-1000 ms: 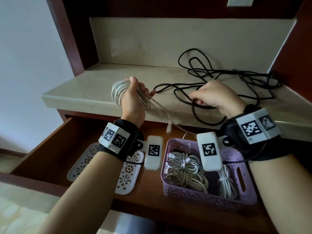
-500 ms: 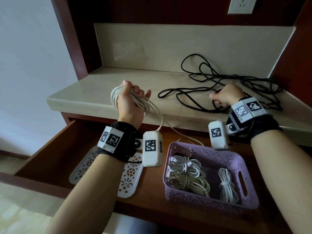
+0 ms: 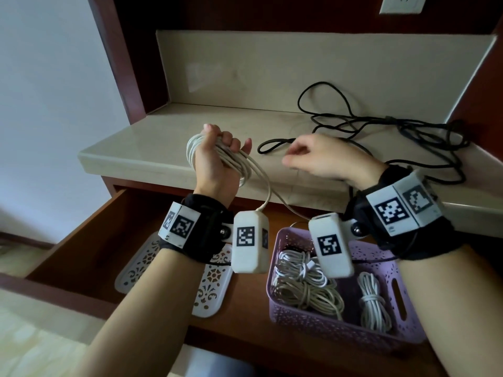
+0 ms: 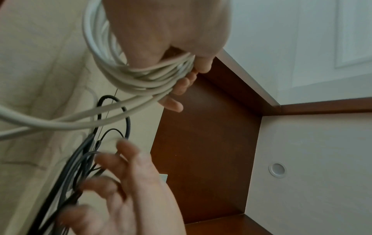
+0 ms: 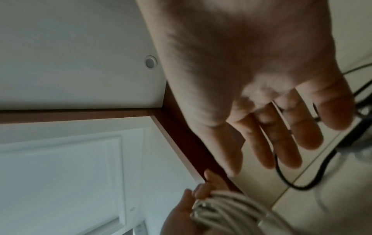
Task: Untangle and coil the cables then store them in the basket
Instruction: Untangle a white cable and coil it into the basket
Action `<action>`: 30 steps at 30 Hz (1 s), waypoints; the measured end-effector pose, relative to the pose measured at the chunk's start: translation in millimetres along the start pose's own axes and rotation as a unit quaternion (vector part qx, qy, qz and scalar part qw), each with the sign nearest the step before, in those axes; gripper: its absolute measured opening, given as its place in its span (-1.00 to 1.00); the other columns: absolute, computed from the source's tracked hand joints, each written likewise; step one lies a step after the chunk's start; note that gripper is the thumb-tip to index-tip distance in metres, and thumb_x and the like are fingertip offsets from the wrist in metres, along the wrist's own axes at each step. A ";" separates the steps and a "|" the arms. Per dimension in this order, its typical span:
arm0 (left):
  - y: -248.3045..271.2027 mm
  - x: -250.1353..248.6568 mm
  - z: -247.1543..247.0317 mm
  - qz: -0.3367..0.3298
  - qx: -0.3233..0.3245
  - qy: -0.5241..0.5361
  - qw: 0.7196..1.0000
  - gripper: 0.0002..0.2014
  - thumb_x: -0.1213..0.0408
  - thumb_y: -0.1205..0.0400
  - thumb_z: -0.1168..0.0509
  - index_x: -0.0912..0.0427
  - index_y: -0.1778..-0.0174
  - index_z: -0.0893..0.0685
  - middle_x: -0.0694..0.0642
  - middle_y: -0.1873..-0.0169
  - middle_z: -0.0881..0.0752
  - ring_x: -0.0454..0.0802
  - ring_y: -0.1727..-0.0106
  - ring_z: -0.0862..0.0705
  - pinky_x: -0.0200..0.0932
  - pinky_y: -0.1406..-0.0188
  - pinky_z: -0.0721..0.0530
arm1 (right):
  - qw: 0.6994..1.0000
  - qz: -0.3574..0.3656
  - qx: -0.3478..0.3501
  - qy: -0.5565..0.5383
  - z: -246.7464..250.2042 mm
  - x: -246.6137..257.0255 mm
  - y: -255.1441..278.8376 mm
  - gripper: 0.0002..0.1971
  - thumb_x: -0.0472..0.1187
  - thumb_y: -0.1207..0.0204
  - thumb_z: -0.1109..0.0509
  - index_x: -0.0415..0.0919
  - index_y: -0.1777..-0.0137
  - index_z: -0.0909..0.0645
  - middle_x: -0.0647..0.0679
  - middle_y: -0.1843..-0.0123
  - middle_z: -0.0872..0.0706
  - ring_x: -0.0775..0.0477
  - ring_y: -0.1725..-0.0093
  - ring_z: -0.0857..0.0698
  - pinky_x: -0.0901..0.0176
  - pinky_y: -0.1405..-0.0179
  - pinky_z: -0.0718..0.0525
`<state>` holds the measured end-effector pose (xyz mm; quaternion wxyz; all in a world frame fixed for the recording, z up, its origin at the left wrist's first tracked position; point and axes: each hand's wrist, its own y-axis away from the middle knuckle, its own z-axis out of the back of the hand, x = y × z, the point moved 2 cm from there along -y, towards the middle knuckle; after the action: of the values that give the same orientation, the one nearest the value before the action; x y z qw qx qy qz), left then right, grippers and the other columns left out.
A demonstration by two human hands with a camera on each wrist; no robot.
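Note:
My left hand (image 3: 223,148) grips a coil of white cable (image 3: 234,164) above the counter's front edge. A loose tail of that cable hangs down toward the drawer. In the left wrist view the white coil (image 4: 141,79) is wrapped round my left hand (image 4: 181,79). My right hand (image 3: 296,156) hovers just right of the coil with fingers relaxed and holds nothing; in the right wrist view my right hand (image 5: 281,139) is open and blurred. A tangled black cable (image 3: 432,131) lies on the counter behind it. The purple basket (image 3: 326,325) in the drawer holds coiled white cables (image 3: 304,281).
The beige stone counter (image 3: 177,126) sits in a wooden alcove with a backsplash. Below it the wooden drawer (image 3: 109,240) is pulled out. A white perforated lid (image 3: 209,289) lies left of the basket. A wall outlet (image 3: 400,4) is at the top right.
My right hand has left the black cable at the right, moved left toward the white coil and opened its fingers. The left hand still holds the coil in about the same place.

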<state>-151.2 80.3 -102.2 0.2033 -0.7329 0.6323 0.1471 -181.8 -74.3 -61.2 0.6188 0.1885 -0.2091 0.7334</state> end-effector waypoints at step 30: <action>23.1 -22.3 -15.2 0.179 0.315 0.188 0.913 -0.58 -0.11 -0.64 0.09 0.15 0.34 -0.32 -0.11 0.66 -0.09 -0.20 0.67 -0.04 -0.37 0.63 -0.10 | 0.994 0.035 0.079 -0.065 -4.1 -10.1 -1.2 -0.71 -0.16 -0.42 -0.52 -0.02 -0.09 -0.54 -0.02 0.32 -0.74 0.14 0.35 -0.66 0.27 0.26 -0.47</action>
<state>-178.2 89.6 -81.0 0.2714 -0.5197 0.7927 -0.1669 -179.1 -80.3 -70.0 0.5615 0.2762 -0.1966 0.7548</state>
